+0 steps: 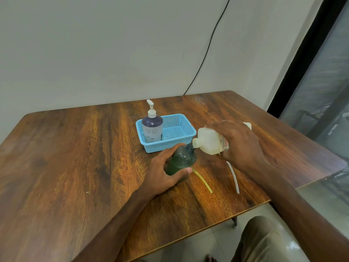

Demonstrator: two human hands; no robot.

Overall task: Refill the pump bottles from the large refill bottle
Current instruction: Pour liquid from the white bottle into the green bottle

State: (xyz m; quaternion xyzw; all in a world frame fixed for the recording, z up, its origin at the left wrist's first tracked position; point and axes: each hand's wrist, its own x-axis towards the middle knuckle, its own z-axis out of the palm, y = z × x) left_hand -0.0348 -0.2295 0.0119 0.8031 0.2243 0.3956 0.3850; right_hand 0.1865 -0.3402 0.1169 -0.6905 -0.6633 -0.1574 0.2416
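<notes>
My left hand (166,173) grips a dark green bottle (181,159) with no pump in it, standing on the wooden table (75,157). My right hand (239,142) holds the white refill bottle (209,140) tipped on its side, its neck touching the green bottle's open mouth. A purple and white pump bottle (152,127) with its pump fitted stands in the left end of a blue basket (181,129). Two pump tubes lie on the table: a yellow tube (203,181) and a white tube (234,176), their heads hidden behind my hands.
The table's right edge runs close to my right arm, with tiled floor and my knee (264,241) below. A black cable (207,48) hangs down the wall behind the table. A dark-framed glass panel (321,82) stands at the right.
</notes>
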